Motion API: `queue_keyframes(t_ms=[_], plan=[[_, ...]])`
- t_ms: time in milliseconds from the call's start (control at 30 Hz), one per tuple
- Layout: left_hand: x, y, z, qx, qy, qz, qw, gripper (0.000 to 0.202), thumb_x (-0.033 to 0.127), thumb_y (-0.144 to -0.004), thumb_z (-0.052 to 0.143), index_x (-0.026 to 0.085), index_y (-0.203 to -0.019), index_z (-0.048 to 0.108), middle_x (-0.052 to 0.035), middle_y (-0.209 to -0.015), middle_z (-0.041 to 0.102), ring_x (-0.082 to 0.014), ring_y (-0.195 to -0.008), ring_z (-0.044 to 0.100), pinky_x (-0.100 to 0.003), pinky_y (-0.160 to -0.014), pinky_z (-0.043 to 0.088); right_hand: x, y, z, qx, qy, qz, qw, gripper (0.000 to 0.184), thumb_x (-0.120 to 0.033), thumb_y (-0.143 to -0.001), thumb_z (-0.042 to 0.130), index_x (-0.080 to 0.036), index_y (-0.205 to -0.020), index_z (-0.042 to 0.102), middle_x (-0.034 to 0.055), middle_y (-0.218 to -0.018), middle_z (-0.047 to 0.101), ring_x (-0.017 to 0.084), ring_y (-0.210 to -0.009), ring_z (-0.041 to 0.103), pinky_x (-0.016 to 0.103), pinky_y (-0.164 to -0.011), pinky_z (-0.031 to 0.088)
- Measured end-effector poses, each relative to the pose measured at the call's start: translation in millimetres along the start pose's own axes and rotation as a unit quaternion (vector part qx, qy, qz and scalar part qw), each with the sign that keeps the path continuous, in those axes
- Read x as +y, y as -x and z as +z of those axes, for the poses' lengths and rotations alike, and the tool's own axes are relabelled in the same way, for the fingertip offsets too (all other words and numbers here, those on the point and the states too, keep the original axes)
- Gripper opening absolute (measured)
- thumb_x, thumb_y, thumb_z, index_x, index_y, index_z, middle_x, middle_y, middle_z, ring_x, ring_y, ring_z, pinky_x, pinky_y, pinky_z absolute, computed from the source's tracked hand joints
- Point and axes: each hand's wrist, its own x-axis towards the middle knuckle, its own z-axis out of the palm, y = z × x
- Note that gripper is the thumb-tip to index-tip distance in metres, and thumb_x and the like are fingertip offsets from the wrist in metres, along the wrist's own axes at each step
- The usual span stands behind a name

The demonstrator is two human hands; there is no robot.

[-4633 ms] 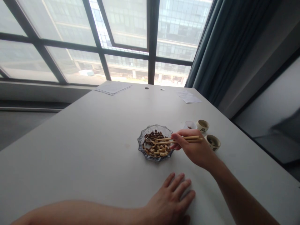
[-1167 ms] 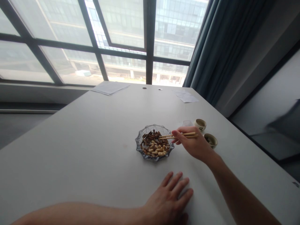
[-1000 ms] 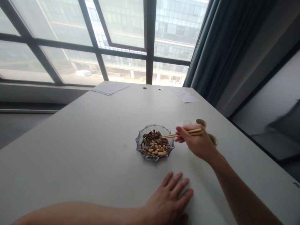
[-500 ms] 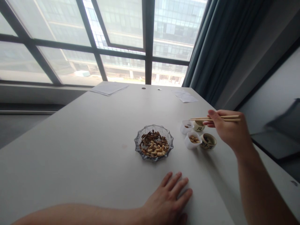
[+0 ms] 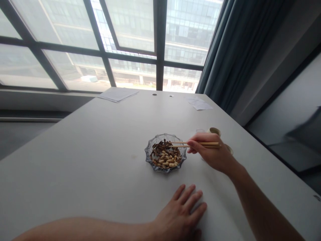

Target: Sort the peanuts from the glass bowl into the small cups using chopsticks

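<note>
A scalloped glass dish (image 5: 149, 159) sits mid-table, filled with dark seeds and pale peanuts (image 5: 165, 157). My right hand (image 5: 213, 155) is closed on a pair of wooden chopsticks (image 5: 193, 144), whose tips reach over the dark seeds in the dish. Behind that hand a small ceramic cup (image 5: 215, 131) shows, and the rim of a second cup (image 5: 230, 148) peeks out at its right; other small cups are hidden. My left hand (image 5: 182, 216) lies flat on the white table (image 5: 82, 160), fingers spread, near the front edge.
Sheets of paper (image 5: 117, 94) lie at the table's far left, and more paper (image 5: 200, 104) at the far right. A large window runs behind the table and a dark curtain (image 5: 233, 53) hangs at the right.
Half a second ago my right hand held the chopsticks over the small cups at the right; it has swung back left, and the tips are over the dish again. My left hand stayed put.
</note>
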Motion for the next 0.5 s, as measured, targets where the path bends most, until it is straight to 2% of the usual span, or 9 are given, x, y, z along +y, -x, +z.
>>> queue_keyframes(t_ms=[100,267,400,500], plan=[[0,0,-0.2,0.000,0.000,-0.001,1.000,0.056,0.047,-0.107,0.054,0.019,-0.153,0.045,-0.0125,-0.166,0.037,-0.0370,-0.152,0.029,-0.057,-0.125,0.017,8,-3,11,-0.009,-0.008,0.003,1.000,0.032,-0.048,-0.095,0.071,-0.018,-0.084,0.079,0.0046,-0.077,0.077,0.019,-0.072,0.074,0.027,-0.066,0.058],[1,0,0.2,-0.002,-0.001,0.001,1.000,0.056,0.048,-0.107,0.054,0.019,-0.154,0.044,-0.0127,-0.166,0.036,-0.0373,-0.152,0.028,-0.058,-0.124,0.018,16,-3,20,0.021,-0.030,0.028,0.999,0.040,-0.052,-0.095,0.070,-0.016,-0.082,0.080,0.0070,-0.076,0.078,0.022,-0.072,0.077,0.029,-0.065,0.060],[1,0,0.4,-0.002,-0.003,-0.003,1.000,0.054,0.049,-0.109,0.050,0.019,-0.154,0.044,-0.0119,-0.166,0.036,-0.0367,-0.152,0.028,-0.057,-0.124,0.019,12,-1,8,0.060,-0.037,0.019,0.997,0.039,-0.053,-0.093,0.072,-0.016,-0.084,0.081,0.0081,-0.076,0.079,0.024,-0.073,0.079,0.030,-0.067,0.063],[2,0,-0.9,-0.002,-0.002,-0.006,1.000,0.054,0.049,-0.108,0.050,0.020,-0.153,0.044,-0.0115,-0.166,0.037,-0.0366,-0.152,0.028,-0.057,-0.125,0.018,8,1,-11,0.127,-0.045,0.024,0.991,0.037,-0.053,-0.090,0.076,-0.017,-0.084,0.082,0.0088,-0.078,0.081,0.026,-0.072,0.080,0.031,-0.066,0.065]])
